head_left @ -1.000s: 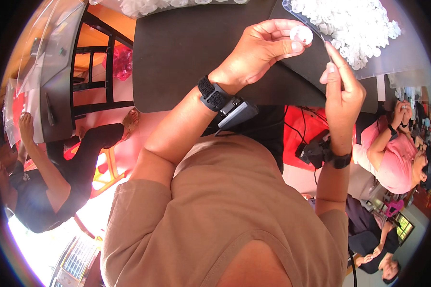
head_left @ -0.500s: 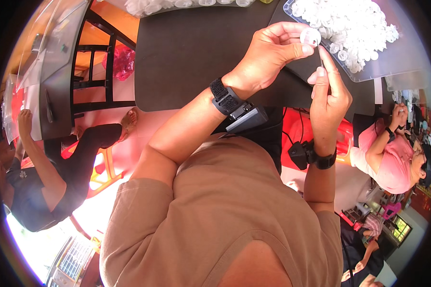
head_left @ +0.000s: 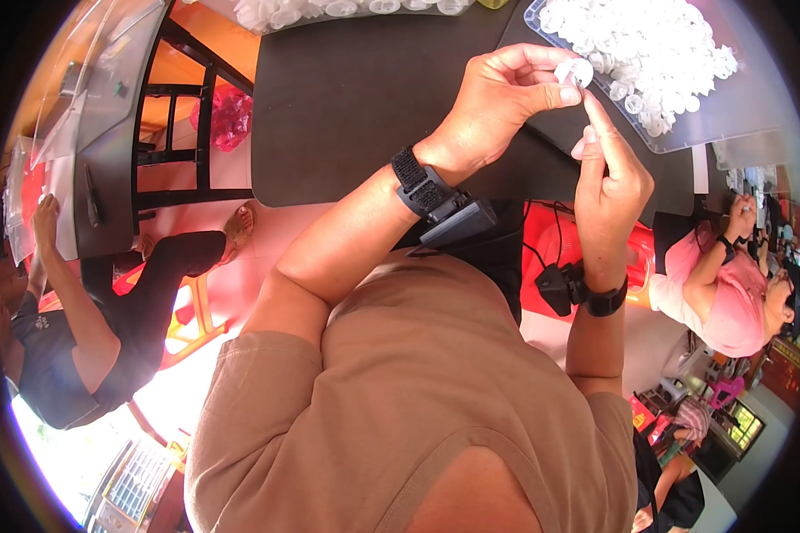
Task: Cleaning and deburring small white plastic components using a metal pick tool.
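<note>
A dark table (head_left: 347,98) fills the upper view, with a clear tray (head_left: 729,107) of small white plastic rings (head_left: 658,44) at its right end. Above the table edge, the left hand (head_left: 498,98) pinches one white ring (head_left: 579,71) between thumb and fingers. The right hand (head_left: 609,173) points its forefinger up, its tip touching that ring.

Tray (head_left: 738,111) on table (head_left: 347,98), right (rings (head_left: 658,49) in it).
</note>
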{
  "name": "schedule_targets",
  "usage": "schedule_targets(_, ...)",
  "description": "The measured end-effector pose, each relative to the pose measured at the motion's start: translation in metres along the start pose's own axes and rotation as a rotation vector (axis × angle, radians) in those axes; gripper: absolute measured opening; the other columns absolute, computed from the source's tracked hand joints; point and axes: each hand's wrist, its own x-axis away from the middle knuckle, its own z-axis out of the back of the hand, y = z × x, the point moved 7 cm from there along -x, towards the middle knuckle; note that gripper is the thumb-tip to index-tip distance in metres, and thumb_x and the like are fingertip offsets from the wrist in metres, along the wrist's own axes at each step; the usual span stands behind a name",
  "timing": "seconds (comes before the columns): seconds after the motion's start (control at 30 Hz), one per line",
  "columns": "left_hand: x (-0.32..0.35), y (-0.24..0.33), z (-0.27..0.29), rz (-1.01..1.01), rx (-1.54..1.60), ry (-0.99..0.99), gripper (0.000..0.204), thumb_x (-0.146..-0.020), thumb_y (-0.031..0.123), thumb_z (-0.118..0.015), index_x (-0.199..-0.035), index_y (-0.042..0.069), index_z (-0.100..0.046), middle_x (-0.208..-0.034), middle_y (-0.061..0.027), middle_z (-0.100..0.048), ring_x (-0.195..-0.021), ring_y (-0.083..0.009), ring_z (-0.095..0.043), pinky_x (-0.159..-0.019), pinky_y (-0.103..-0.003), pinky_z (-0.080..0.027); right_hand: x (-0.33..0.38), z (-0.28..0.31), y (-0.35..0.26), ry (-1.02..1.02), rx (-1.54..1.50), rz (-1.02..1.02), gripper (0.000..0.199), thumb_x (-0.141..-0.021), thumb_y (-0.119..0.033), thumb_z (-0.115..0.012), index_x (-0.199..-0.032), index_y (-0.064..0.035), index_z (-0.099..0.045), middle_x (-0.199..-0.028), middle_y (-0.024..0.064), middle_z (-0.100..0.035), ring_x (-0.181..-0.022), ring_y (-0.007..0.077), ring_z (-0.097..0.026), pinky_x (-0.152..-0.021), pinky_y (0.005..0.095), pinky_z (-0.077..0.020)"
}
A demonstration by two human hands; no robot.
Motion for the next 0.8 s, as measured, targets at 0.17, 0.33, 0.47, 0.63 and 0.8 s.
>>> schedule_targets(0.17,0.0,0.0,0.007,0.009,-0.268,-0.011,0.032,-0.082,-0.003,-0.068,-0.113,-0.001,-0.061,-0.104,-0.0092,-0.067,-0.096,-0.0147,-0.064,-0.088,-0.029,-0.052,-0.001,0.0,-0.002,-0.126,0.265,0.025,0.038,-0.083,0.005,-0.053,-0.115,-0.0107,-0.067,-0.071,0.0128,-0.058,-0.057,0.0212,-0.056,-0.057,0.0312,-0.0469)
schedule_targets(0.33,0.0,0.014,0.011,0.055,-0.275,-0.08,0.031,-0.082,0.0,-0.069,-0.113,-0.001,-0.062,-0.102,-0.009,-0.068,-0.095,-0.0145,-0.064,-0.088,-0.028,-0.052,-0.011,0.021,0.005,-0.264,-0.008,-0.074,0.033,-0.085,-0.001,-0.06,-0.117,-0.0043,-0.064,-0.075,0.0082,-0.063,-0.062,0.0102,-0.055,-0.06,0.0256,-0.0467)
schedule_targets(0.47,0.001,0.018,-0.004,0.207,-0.301,-0.228,0.03,-0.083,0.005,-0.07,-0.111,0.0,-0.062,-0.101,-0.0091,-0.068,-0.096,-0.0146,-0.064,-0.087,-0.028,-0.052,-0.02,0.021,0.012,-0.143,-0.246,-0.266,0.04,-0.083,0.0,-0.066,-0.122,-0.0061,-0.062,-0.084,-0.0015,-0.058,-0.068,0.0032,-0.049,-0.061,0.018,-0.0424)
schedule_targets(0.63,0.001,0.015,-0.005,0.178,-0.287,-0.229,0.031,-0.084,0.003,-0.069,-0.114,0.0,-0.062,-0.104,-0.0088,-0.067,-0.099,-0.0151,-0.063,-0.091,-0.029,-0.051,-0.02,-0.002,0.023,-0.135,-0.518,-0.3,0.033,-0.087,-0.002,-0.065,-0.12,-0.0022,-0.062,-0.084,-0.0038,-0.058,-0.062,0.0,-0.046,-0.051,0.0158,-0.0356)
schedule_targets(0.8,0.003,0.007,0.002,0.175,-0.19,-0.158,0.032,-0.083,0.0,-0.068,-0.114,-0.001,-0.061,-0.108,-0.0094,-0.066,-0.102,-0.0159,-0.063,-0.093,-0.03,-0.05,-0.02,-0.01,0.029,-0.08,-0.574,-0.33,0.029,-0.088,-0.005,-0.065,-0.118,-0.0036,-0.064,-0.08,-0.0048,-0.058,-0.059,-0.0007,-0.045,-0.048,0.0161,-0.0332)
